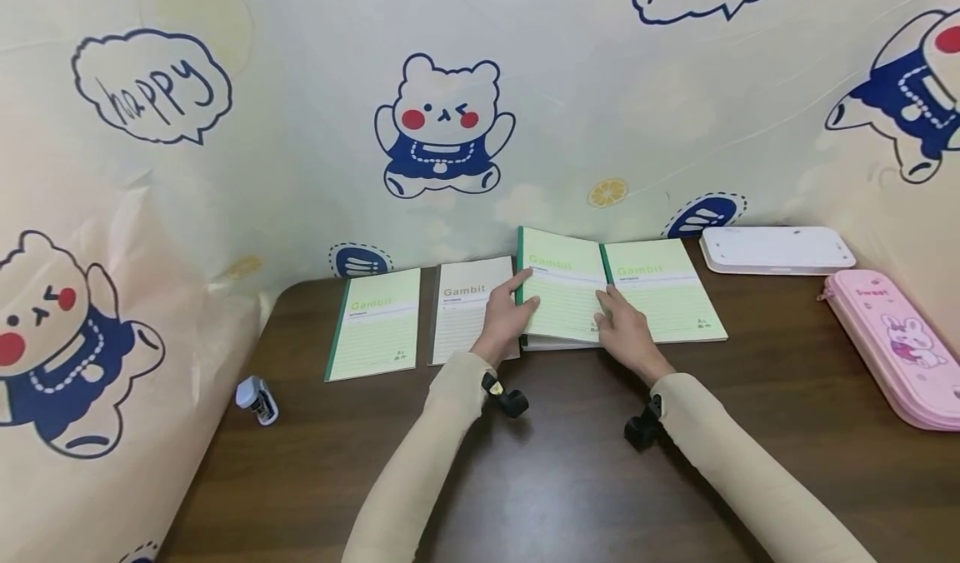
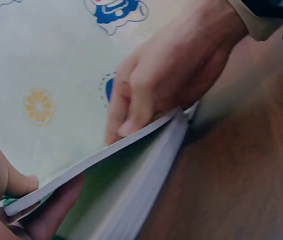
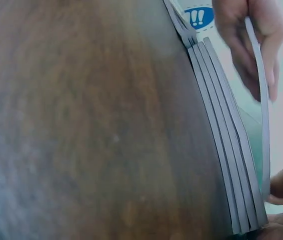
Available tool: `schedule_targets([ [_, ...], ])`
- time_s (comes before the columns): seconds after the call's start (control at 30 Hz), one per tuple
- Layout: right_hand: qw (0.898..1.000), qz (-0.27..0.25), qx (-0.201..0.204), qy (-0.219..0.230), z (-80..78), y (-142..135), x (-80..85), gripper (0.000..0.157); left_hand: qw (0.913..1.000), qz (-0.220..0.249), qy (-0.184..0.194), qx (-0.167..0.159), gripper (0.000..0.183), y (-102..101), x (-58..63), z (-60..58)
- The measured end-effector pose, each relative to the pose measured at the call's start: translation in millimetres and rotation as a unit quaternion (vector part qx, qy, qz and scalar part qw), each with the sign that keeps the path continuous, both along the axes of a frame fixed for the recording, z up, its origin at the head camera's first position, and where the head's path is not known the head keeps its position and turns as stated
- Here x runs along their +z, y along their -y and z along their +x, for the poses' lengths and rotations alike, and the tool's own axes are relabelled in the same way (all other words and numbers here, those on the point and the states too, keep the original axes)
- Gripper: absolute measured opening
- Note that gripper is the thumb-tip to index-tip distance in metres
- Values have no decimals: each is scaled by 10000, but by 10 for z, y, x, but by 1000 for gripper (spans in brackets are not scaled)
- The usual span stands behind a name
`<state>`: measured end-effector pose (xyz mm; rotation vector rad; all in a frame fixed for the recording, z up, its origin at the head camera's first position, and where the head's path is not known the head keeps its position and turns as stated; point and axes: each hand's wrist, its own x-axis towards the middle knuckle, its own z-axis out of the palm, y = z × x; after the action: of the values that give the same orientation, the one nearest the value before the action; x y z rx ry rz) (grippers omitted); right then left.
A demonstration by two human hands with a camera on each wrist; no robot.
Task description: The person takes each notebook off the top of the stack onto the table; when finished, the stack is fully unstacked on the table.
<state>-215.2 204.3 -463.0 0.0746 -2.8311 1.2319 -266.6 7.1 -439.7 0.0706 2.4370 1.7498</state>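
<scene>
A pale green notebook [image 1: 562, 288] with a dark green spine is lifted at a slant. My left hand [image 1: 506, 317] pinches its left spine edge, thumb on one face and fingers on the other, as the left wrist view shows. At its lower right edge, my right hand [image 1: 628, 338] grips it, fingertips partly hidden. Just below, the right wrist view shows a stack of notebooks [image 3: 226, 135] by their page edges, apart from the held notebook [image 3: 264, 115]. Another green notebook [image 1: 663, 288] lies right of the held one, and a grey-white notebook [image 1: 468, 305] lies by my left hand.
Farther left lie a green notebook [image 1: 375, 326] and a small blue-white bottle-like item [image 1: 258, 401]. At right are a white case [image 1: 776, 251] and a pink pencil case [image 1: 896, 346]. A printed curtain [image 1: 300, 171] hangs behind the brown table [image 1: 570, 480].
</scene>
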Motion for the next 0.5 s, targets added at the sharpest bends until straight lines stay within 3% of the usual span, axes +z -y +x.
schedule_targets([
  [0.13, 9998, 16, 29, 214, -11, 48, -6, 47, 9995, 128, -185, 230, 55, 370, 104, 30],
  [0.27, 9997, -106, 42, 217, -14, 38, -16, 47, 9975, 315, -381, 498, 58, 939, 291, 172],
  [0.37, 9996, -215, 30, 189, -3, 4, -7, 47, 9961, 339, -409, 698, 58, 1438, 417, 377],
  [0.5, 9994, -293, 48, 204, 25, -29, 18, 48, 9938, 460, -132, 1004, 57, 2084, 466, 786],
])
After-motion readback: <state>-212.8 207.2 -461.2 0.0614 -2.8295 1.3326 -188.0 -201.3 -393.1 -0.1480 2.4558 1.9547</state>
